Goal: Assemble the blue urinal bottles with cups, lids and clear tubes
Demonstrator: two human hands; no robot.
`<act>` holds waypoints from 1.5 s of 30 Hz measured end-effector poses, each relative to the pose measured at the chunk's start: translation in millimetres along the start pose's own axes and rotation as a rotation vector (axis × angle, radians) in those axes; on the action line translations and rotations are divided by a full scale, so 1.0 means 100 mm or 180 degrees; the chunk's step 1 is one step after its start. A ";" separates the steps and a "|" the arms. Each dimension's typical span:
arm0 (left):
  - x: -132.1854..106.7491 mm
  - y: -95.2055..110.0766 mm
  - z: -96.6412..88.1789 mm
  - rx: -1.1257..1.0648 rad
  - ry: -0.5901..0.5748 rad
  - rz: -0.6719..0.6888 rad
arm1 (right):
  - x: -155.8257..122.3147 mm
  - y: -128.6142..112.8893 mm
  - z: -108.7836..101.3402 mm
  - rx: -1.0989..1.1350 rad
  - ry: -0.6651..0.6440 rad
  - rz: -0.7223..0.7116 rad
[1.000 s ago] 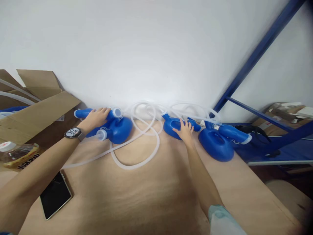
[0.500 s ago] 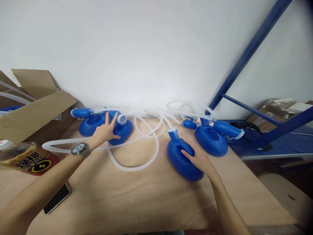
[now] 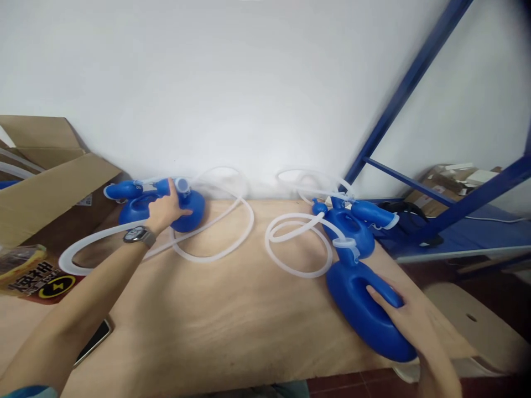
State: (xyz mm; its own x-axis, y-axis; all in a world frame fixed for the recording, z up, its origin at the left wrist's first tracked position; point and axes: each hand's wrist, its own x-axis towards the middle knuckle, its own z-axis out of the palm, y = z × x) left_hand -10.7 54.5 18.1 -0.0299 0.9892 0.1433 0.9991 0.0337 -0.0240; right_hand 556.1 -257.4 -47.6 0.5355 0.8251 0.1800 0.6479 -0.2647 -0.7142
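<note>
At the left stand blue urinal bottles [image 3: 191,210] with white hoses, side by side. My left hand [image 3: 164,209] lies against the right one of these, index finger and thumb stretched apart; its other fingers are partly hidden. Over on the right, my right hand [image 3: 409,315] grips the handle of another urinal bottle [image 3: 360,307], thumb through the opening, near the table's right edge. From that bottle's neck a white hose [image 3: 305,273] runs in loops on the table. Behind it sits one more urinal bottle [image 3: 352,235] with a blue funnel-shaped piece [image 3: 373,214].
An open cardboard box [image 3: 53,193] stands at the far left, with a labelled drink bottle [image 3: 41,276] in front. A phone [image 3: 93,342] lies under my left forearm. Blue metal framing [image 3: 398,94] rises at the right, beside a stool [image 3: 468,315].
My right hand has pulled its urinal bottle toward me and to the right, and the hose has come along into loops. My left hand stays at the left bottles, its fingers less spread.
</note>
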 end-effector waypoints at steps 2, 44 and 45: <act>0.02 0.21 0.05 0.0068 0.0190 0.0002 | -0.01 -0.03 0.02 0.0057 -0.0108 -0.0057; -1.41 1.58 0.36 -0.3769 0.0711 0.0839 | 0.16 -1.04 0.98 0.0647 -0.2023 -0.1469; -1.38 1.40 0.32 -0.3602 0.0385 0.1134 | 0.18 -1.03 0.97 0.0619 -0.2079 -0.1492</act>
State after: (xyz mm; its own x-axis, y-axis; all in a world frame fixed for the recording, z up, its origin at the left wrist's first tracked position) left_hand 132.8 -72.8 -36.8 0.1964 0.8955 0.3994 0.4103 -0.4450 0.7960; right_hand 446.2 -166.7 -36.3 -0.2283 0.9683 0.1018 0.5884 0.2205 -0.7779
